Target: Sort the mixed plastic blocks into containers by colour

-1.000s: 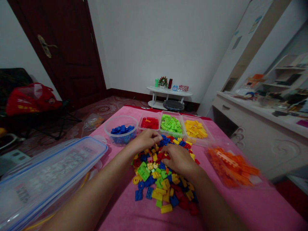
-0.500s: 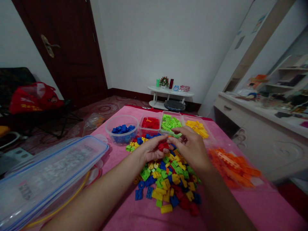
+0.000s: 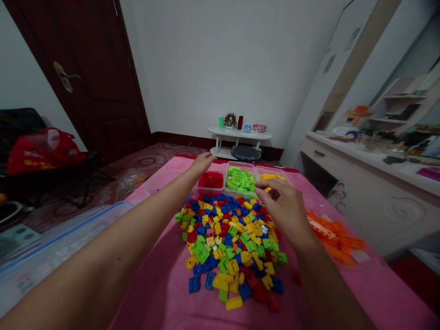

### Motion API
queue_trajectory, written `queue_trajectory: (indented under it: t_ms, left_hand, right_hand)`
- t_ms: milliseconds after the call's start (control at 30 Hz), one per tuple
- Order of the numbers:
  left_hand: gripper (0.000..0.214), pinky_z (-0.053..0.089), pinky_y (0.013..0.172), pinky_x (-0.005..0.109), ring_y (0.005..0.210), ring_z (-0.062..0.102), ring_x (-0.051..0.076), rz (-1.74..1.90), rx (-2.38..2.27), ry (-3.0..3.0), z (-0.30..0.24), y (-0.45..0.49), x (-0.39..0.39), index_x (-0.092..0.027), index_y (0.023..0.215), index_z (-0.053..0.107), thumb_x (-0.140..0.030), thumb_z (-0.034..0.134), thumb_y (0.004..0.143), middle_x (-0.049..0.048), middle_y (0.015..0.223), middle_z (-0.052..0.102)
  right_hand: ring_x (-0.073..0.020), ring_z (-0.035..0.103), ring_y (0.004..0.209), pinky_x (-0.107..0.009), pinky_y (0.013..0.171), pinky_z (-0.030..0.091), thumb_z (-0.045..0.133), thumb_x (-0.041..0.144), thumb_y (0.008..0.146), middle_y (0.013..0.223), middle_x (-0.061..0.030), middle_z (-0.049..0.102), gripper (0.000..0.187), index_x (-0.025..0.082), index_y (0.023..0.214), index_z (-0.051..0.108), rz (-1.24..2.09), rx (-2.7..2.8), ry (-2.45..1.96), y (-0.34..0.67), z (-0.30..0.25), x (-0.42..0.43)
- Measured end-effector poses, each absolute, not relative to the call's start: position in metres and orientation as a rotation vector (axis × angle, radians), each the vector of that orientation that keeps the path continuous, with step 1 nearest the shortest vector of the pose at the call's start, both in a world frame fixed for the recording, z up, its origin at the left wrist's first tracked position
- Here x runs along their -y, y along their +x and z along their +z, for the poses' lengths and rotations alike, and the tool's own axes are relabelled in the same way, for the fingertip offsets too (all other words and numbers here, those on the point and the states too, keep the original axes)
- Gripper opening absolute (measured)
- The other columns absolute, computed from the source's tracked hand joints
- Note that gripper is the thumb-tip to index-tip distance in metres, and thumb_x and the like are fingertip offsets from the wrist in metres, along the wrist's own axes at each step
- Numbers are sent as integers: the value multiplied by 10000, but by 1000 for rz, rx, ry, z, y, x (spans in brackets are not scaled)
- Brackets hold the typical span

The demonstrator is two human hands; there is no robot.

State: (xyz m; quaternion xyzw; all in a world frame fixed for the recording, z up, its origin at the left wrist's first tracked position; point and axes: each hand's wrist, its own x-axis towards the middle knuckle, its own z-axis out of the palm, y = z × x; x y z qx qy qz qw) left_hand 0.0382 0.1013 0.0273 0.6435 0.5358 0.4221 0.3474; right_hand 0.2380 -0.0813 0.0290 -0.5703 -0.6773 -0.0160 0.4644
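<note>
Box of clear plastic, blue along its rim, lies leftmost, partly behind the left forearm. To its right stands a round tub, its near side cut off by that arm. The left hand is the farther of the two, extended over the far left part of the red-brick container; whether its grip has a brick in it I cannot tell.

In the middle, the loose heap of mixed bricks spreads on the pink-covered bench, near of the containers. Its bricks point every way, with no shared long axis. Far of it, beside the red ones, sit the green bricks.

The right hand is nearer the heap, just above its far right side, fingers loosely curled and grip slack, no brick visible in it; the heap lies left and near of its fingertips. Yellow bricks sit partly behind it, and orange bricks lie farther right.
</note>
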Motion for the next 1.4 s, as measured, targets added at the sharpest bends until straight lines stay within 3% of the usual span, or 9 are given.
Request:
queue_trajectory:
  t_ms: [133, 467, 700, 767, 867, 933, 1033, 1267, 1400]
  left_hand:
    - [388, 387, 984, 292, 1169, 533, 235, 893, -1597, 2052, 8, 33, -113, -139, 1153, 644, -171, 582, 772, 112, 1233, 622]
    - [342, 386, 965, 383, 1127, 560, 288, 404, -1757, 2408, -16, 38, -118, -242, 1037, 711, -165, 661, 707, 100, 1155, 667]
    - [228, 320, 1002, 457, 1138, 534, 324, 496, -1816, 2502, -3, 45, -102, -147, 940, 712, -130, 573, 759, 165, 1063, 677]
    - [260, 363, 972, 423, 1115, 553, 294, 640, -1756, 2475, 3, 53, -90, -166, 1028, 678, -176, 540, 808, 147, 1077, 671]
    - [317, 474, 814, 329, 902, 636, 205, 902, -1295, 2065, 10, 69, -59, -174, 1136, 596, -226, 548, 826, 90, 941, 693]
    - [376, 501, 727, 296, 765, 647, 165, 876, -930, 1672, 12, 78, -32, -146, 1180, 545, -221, 571, 812, 55, 804, 680]
    - [433, 494, 659, 253, 654, 623, 129, 800, -737, 1429, 11, 85, 1, -125, 1144, 550, -208, 661, 734, 5, 686, 642]
    - [550, 445, 576, 213, 554, 582, 105, 822, -765, 1389, -4, 83, 22, -109, 1120, 557, -270, 756, 633, -24, 617, 621]
    - [488, 450, 598, 218, 613, 623, 128, 790, -779, 1399, -11, 80, 23, -107, 1034, 602, -330, 766, 632, 24, 675, 675]
  right_hand:
    - [-149, 555, 654, -274, 600, 403, 567, 256, 796, 821, -43, 680, 163, 194, 828, 714, -33, 1665, -1402, 239, 29, 81]
    - [-136, 560, 653, -263, 603, 401, 567, 223, 806, 804, -22, 677, 145, 199, 772, 706, 25, 1681, -1395, 238, 30, 81]
    - [-155, 582, 704, -273, 654, 416, 549, 216, 816, 778, -21, 669, 158, 205, 777, 702, 51, 1718, -1401, 231, 29, 83]
    - [-159, 587, 719, -277, 672, 426, 545, 218, 817, 798, -23, 674, 160, 206, 789, 702, 55, 1707, -1410, 232, 26, 81]
    - [-157, 590, 716, -289, 699, 449, 558, 228, 805, 893, -41, 686, 182, 198, 917, 698, 86, 1681, -1447, 234, 19, 76]
    - [-145, 583, 689, -296, 702, 461, 574, 245, 797, 993, -63, 678, 283, 188, 1058, 667, 125, 1671, -1463, 234, 15, 74]
    - [-134, 570, 667, -286, 670, 461, 594, 282, 797, 1042, -71, 667, 391, 200, 1178, 623, 189, 1697, -1447, 233, 15, 74]
    - [-151, 576, 695, -272, 649, 432, 627, 281, 767, 847, -45, 698, 197, 196, 910, 733, 307, 1787, -1419, 233, 12, 75]
    - [-140, 579, 649, -249, 599, 417, 608, 246, 739, 740, -15, 682, 177, 194, 858, 728, 352, 1789, -1486, 243, 12, 73]
